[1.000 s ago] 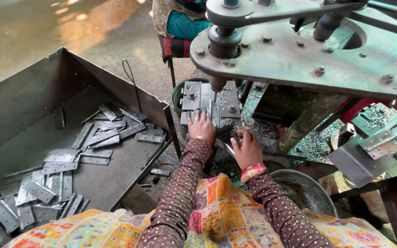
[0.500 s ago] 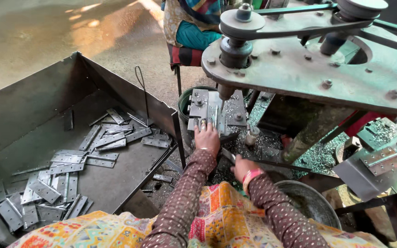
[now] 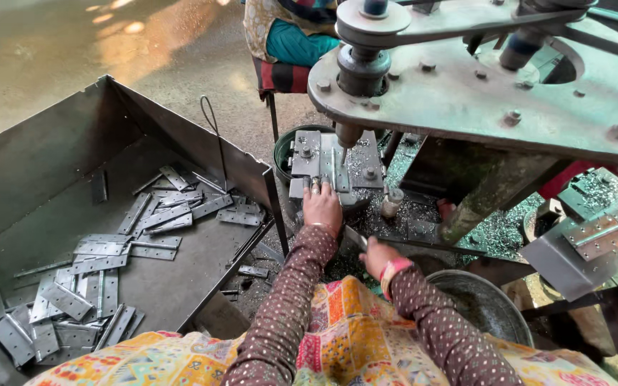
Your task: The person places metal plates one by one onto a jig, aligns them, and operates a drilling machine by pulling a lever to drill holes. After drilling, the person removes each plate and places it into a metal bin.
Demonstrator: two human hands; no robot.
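Note:
My left hand (image 3: 321, 207) reaches forward onto the grey metal jig (image 3: 302, 154), fingertips closed on a small metal plate just below the drill bit (image 3: 342, 153). My right hand (image 3: 378, 256) is lower and nearer to me, curled round a thin metal lever bar (image 3: 423, 245) that runs off to the right. Both sleeves are brown with dots. Metal shavings (image 3: 366, 207) lie all around the jig. The plate under my fingers is mostly hidden.
A large grey metal tray (image 3: 51, 164) on the left holds several flat hinge plates (image 3: 94, 257). The green drill press head (image 3: 481, 93) overhangs the jig. A steel bowl (image 3: 498, 300) sits at right. Another person (image 3: 291, 36) sits beyond on a chair.
My right hand has drawn back from the jig and closed on the lever bar. My left hand stays at the jig under the bit. The view has shifted slightly.

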